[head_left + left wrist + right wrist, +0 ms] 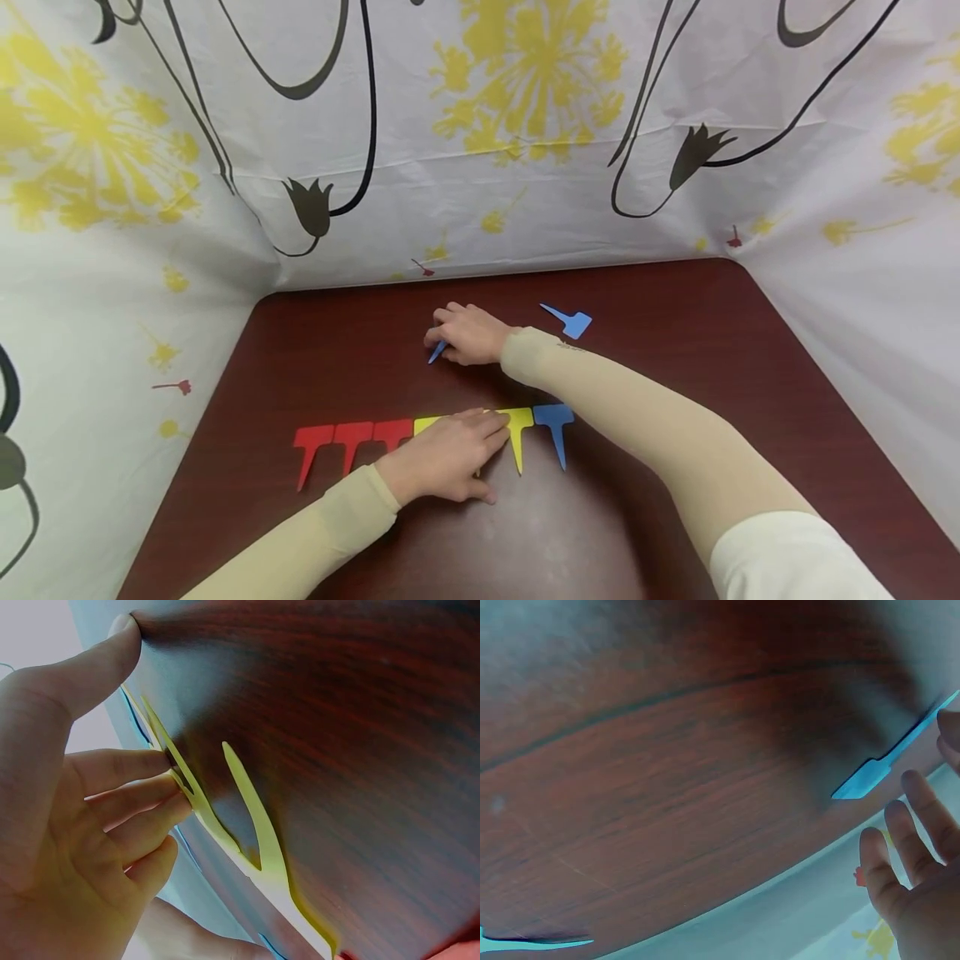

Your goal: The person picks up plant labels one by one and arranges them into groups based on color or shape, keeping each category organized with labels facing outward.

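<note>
My left hand rests across the yellow T-shaped plant labels, its fingertips on them and its thumb apart on the table. Part of the yellow group is hidden beneath this hand. Left of them, red plant labels lie side by side; a blue plant label adjoins the right end of the row. Farther back, my right hand pinches the stem of another blue plant label between thumb and forefinger. Its other fingers are spread, and the thumb is outside the right wrist view.
One more blue plant label lies at the back of the dark red-brown table, to the right of my right hand. A white cloth with yellow flowers and dark stems encloses the back and sides.
</note>
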### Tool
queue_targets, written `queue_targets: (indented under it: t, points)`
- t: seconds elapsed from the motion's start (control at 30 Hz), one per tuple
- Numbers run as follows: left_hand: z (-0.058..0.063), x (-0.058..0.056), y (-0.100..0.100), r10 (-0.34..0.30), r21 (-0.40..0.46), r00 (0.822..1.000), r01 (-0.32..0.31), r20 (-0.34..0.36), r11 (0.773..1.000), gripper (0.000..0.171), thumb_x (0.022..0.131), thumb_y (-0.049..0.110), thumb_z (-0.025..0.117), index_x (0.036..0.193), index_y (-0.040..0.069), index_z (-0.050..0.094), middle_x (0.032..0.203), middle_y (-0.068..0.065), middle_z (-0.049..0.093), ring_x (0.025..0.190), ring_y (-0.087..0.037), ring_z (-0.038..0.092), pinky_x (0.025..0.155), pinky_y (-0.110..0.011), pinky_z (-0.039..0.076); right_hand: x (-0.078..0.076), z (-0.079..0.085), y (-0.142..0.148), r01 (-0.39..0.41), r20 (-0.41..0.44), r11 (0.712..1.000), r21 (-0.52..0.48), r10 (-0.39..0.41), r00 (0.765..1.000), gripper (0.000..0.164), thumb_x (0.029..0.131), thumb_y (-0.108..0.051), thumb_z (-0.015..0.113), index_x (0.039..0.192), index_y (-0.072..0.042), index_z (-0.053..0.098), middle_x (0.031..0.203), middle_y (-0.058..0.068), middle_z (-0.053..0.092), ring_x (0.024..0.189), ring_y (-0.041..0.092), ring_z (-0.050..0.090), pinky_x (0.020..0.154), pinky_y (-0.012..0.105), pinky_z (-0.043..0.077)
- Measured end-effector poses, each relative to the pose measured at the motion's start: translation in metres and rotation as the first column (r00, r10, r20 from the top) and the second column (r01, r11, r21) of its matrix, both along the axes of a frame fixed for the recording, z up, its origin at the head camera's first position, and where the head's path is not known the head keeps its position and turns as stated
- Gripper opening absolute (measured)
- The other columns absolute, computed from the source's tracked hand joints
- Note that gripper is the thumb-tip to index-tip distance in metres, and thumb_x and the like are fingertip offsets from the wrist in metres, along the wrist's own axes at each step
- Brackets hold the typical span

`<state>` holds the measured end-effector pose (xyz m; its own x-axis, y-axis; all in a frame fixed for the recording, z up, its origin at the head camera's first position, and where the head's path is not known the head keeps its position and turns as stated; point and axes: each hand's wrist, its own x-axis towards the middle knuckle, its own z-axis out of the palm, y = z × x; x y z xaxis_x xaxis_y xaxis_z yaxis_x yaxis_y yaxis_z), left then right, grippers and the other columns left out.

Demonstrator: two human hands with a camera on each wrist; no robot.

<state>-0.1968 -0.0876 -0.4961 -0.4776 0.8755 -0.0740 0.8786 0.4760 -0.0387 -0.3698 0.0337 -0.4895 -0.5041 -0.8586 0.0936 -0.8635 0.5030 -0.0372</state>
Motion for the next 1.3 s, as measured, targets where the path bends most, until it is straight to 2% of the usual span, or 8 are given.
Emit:
queue_targets:
  t: [0.3, 0.47, 0.67, 0.83, 0.93, 1.03, 1.17, 1.3]
  points:
    - [0.001, -0.001, 0.0, -0.009, 0.008, 1.0, 0.009, -0.01, 1.0, 0.086, 0.084, 0.065, 0.071, 0.142, 0.004, 0.056, 0.148, -0.013, 0.05, 0.136, -0.025, 0.048, 0.116, -0.039, 0.033, -0.006, -0.002, -0.006, -0.045, 0.029, 0.999, -0.002, 0.045, 0.999, 0.02, 0.096, -0.029, 0.071, 0.116, -0.031, 0.074, 0.115, -0.002, 0.057, 0.102, 0.018, 0.05, 0.077, 0.033, 0.044]
    - [0.002, -0.001, 0.002, -0.022, 0.011, 1.0, 0.022, -0.006, 1.0, 0.086, 0.084, 0.064, 0.07, 0.143, 0.003, 0.055, 0.148, -0.014, 0.049, 0.136, -0.025, 0.047, 0.116, -0.04, 0.034, -0.003, -0.006, -0.006, -0.085, -0.036, 0.996, 0.002, 0.086, 0.996, 0.01, 0.098, -0.025, 0.068, 0.104, -0.029, 0.076, 0.106, -0.003, 0.059, 0.094, 0.017, 0.049, 0.074, 0.031, 0.046]
    - [0.002, -0.001, 0.004, -0.025, 0.009, 0.999, 0.026, -0.02, 1.0, 0.086, 0.083, 0.064, 0.072, 0.142, 0.003, 0.056, 0.147, -0.013, 0.05, 0.135, -0.025, 0.048, 0.115, -0.04, 0.035, -0.001, -0.007, -0.007, -0.141, -0.106, 0.989, 0.042, 0.145, 0.984, 0.011, 0.1, -0.019, 0.064, 0.097, -0.022, 0.074, 0.096, -0.003, 0.058, 0.087, 0.016, 0.048, 0.072, 0.025, 0.047]
    - [0.001, -0.001, 0.004, -0.026, 0.006, 0.999, 0.026, -0.031, 1.0, 0.085, 0.083, 0.065, 0.072, 0.141, 0.004, 0.057, 0.147, -0.013, 0.051, 0.135, -0.024, 0.048, 0.115, -0.039, 0.035, 0.0, -0.001, -0.004, -0.124, -0.124, 0.99, 0.062, 0.131, 0.984, 0.012, 0.099, -0.015, 0.062, 0.092, -0.02, 0.069, 0.087, -0.007, 0.061, 0.081, 0.013, 0.047, 0.064, 0.022, 0.045]
    - [0.001, -0.001, 0.003, -0.022, 0.004, 0.999, 0.022, -0.027, 1.0, 0.086, 0.083, 0.065, 0.072, 0.141, 0.004, 0.057, 0.147, -0.013, 0.051, 0.134, -0.025, 0.049, 0.115, -0.039, 0.035, 0.001, 0.005, -0.001, -0.105, -0.106, 0.993, 0.051, 0.109, 0.988, 0.01, 0.099, -0.015, 0.063, 0.093, -0.021, 0.068, 0.085, -0.009, 0.064, 0.079, 0.012, 0.048, 0.062, 0.022, 0.045]
    - [0.001, -0.001, 0.0, -0.013, 0.004, 1.0, 0.013, -0.021, 1.0, 0.087, 0.083, 0.065, 0.071, 0.142, 0.004, 0.056, 0.147, -0.013, 0.05, 0.134, -0.025, 0.049, 0.115, -0.038, 0.034, 0.0, 0.012, 0.003, -0.094, -0.073, 0.995, 0.021, 0.096, 0.993, 0.006, 0.097, -0.016, 0.066, 0.1, -0.02, 0.069, 0.092, -0.009, 0.068, 0.083, 0.012, 0.055, 0.067, 0.023, 0.05]
    - [0.0, -0.001, -0.001, -0.005, 0.006, 1.0, 0.005, -0.021, 1.0, 0.087, 0.082, 0.066, 0.071, 0.142, 0.004, 0.057, 0.147, -0.013, 0.051, 0.133, -0.026, 0.05, 0.115, -0.037, 0.034, -0.003, 0.022, 0.012, -0.067, -0.011, 0.998, 0.0, 0.067, 0.998, 0.017, 0.096, -0.014, 0.068, 0.111, -0.019, 0.073, 0.102, -0.009, 0.069, 0.091, 0.009, 0.063, 0.078, 0.025, 0.054]
    - [0.001, -0.001, -0.001, -0.001, -0.003, 1.0, 0.001, -0.018, 1.0, 0.087, 0.083, 0.066, 0.071, 0.142, 0.005, 0.056, 0.147, -0.012, 0.051, 0.134, -0.025, 0.049, 0.116, -0.038, 0.034, -0.002, 0.036, 0.027, -0.002, 0.066, 1.0, 0.01, 0.001, 0.998, 0.017, 0.096, -0.011, 0.066, 0.108, -0.017, 0.077, 0.1, -0.007, 0.068, 0.089, 0.009, 0.064, 0.078, 0.027, 0.054]
